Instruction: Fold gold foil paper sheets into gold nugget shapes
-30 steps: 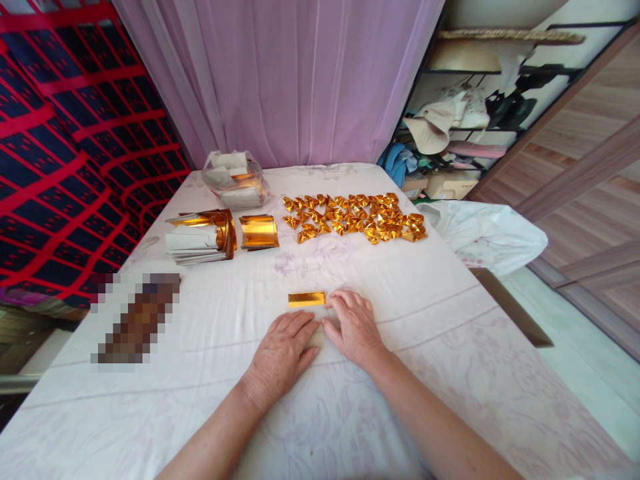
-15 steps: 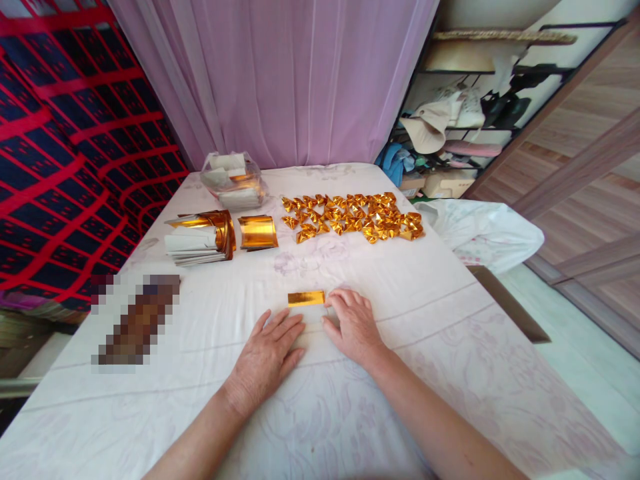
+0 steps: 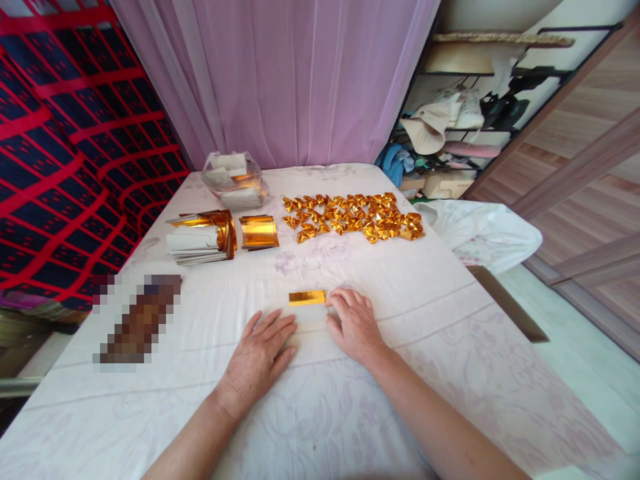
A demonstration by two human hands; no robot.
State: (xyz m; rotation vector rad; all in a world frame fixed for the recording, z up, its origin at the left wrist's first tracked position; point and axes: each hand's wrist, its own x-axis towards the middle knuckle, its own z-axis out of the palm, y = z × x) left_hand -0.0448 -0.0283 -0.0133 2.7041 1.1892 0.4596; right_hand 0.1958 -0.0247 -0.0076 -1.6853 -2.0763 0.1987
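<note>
A folded strip of gold foil paper (image 3: 307, 297) lies flat on the white patterned cloth in front of me. My right hand (image 3: 354, 328) rests at the strip's right end, its fingers bent and the thumb held apart from them. The index fingertip is right beside that end; whether it touches I cannot tell. Below and left of the strip, my left hand (image 3: 263, 353) lies palm down on the cloth with fingers stretched out, holding nothing.
Farther back are a stack of gold foil sheets (image 3: 259, 232), a fanned bundle of gold and white sheets (image 3: 203, 238), a plastic bag of paper (image 3: 234, 180) and rows of folded gold pieces (image 3: 350, 215). A blurred-out object (image 3: 137, 323) lies left. A shelf (image 3: 480, 127) stands right.
My left hand has slid slightly left, away from the strip. My right hand and the gold strip stay nearly in place.
</note>
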